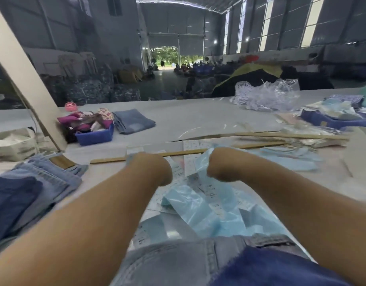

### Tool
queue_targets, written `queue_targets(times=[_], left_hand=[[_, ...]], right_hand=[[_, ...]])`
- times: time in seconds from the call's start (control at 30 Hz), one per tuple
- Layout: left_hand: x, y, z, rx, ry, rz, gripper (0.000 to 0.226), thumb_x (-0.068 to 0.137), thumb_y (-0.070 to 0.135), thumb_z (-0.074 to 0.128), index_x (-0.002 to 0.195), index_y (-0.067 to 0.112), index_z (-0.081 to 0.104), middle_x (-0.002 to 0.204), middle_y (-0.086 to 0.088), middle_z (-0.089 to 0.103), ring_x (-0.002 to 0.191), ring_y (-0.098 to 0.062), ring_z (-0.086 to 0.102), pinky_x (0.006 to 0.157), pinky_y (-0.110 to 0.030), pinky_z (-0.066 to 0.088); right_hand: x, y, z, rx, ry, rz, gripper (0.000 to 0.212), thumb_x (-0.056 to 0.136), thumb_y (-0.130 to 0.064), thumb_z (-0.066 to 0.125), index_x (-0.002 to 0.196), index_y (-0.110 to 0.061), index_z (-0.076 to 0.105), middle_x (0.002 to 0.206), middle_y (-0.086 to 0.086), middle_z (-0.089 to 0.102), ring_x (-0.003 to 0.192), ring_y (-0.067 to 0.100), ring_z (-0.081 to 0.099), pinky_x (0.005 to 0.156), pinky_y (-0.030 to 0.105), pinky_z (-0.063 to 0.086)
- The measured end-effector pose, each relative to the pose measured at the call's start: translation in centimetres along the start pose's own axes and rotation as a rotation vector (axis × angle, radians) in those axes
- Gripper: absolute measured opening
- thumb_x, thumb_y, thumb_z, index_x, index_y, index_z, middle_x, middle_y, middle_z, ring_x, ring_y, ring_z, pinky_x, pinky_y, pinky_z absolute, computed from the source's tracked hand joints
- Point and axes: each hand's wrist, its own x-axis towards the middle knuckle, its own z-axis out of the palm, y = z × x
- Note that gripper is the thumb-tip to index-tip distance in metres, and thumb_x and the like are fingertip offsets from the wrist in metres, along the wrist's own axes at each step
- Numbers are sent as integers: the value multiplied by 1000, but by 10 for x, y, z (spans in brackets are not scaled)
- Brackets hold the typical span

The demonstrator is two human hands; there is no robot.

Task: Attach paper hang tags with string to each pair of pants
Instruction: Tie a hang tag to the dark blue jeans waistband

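Both forearms reach forward over the pale worktop (198,116); the left hand (152,168) and the right hand (222,165) are bent down at the wrist and seen from behind, so their fingers are hidden; the right hand meets the upper edge of a thin light-blue plastic bag (207,203) and appears to grip it, while whether the left hand holds anything cannot be told; the bag drapes from the right hand toward the near edge, lying over a spread of white paper hang tags (190,162) with small printed text; more tags show through and beside the plastic; no string can be made out; a pair of pale denim pants (178,263) lies at the near edge, just below the bag, with a darker blue piece (271,269) over its right side; a stack of folded jeans (43,182) sits at the left, dark blue nearest and lighter blue beyond; long wooden sticks (178,153) lie across the worktop just beyond the hands; farther off on the left stand a blue tray (95,137) of coloured cloth and a folded pair of jeans (134,120) beside it; on the right a second blue tray (332,122) and crumpled clear plastic (266,93).
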Motion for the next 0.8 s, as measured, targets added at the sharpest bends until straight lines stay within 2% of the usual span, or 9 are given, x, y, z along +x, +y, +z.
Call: queue_targets(times=[0.1,0.2,0.27,0.37,0.43,0.5,0.57,0.67,0.8], left_hand=[[10,34,35,-68,7,20,31,91,21,44,116,13,60,102,-5,57,99,-26,59,83,-38,52],[12,57,73,-90,27,55,27,91,20,47,114,15,60,91,0,55,85,-22,58,67,-33,45],[14,60,81,-147,93,82,27,93,25,48,117,16,58,91,1,54,82,-21,54,64,-32,41],[17,65,85,-241,195,200,49,91,41,55,134,21,44,123,-5,52,108,-25,53,77,-38,44],[14,70,90,-149,179,362,71,86,45,62,147,28,30,145,-9,35,129,-30,37,101,-45,37],[12,75,95,-8,143,477,76,85,41,65,150,31,27,152,-9,25,137,-33,26,111,-48,27],[12,77,99,34,97,500,61,87,35,64,143,29,42,145,-8,37,131,-31,34,108,-45,30],[11,78,105,26,5,480,39,90,32,59,128,24,59,128,-6,51,116,-29,46,91,-39,37],[10,79,106,-100,-77,445,43,90,44,53,127,22,58,124,-6,54,108,-27,52,82,-37,42]], right_hand=[[36,37,54,9,17,160,16,96,-13,44,102,-8,59,117,10,61,91,22,57,72,22,39],[46,67,98,271,61,345,15,88,-10,55,73,-13,52,87,3,61,66,13,52,50,21,36],[46,75,107,385,78,403,9,84,-11,60,77,-15,56,78,2,58,65,16,55,46,22,37],[45,71,111,401,16,394,14,81,-14,69,90,-12,58,86,3,60,74,20,59,52,23,42],[41,67,116,385,-26,377,31,78,-17,76,103,-13,58,100,5,63,88,23,61,66,26,49],[36,67,120,413,-60,401,55,75,-17,80,122,-11,53,114,8,63,99,26,61,81,31,52],[32,67,122,461,-95,440,65,75,-17,81,129,-8,46,114,9,60,95,27,58,76,32,50],[32,69,122,536,-94,456,60,75,-14,82,125,-6,49,102,6,55,88,24,54,66,28,44],[39,70,128,524,-154,465,56,76,-16,82,124,-7,54,116,10,61,96,25,56,83,32,48]])
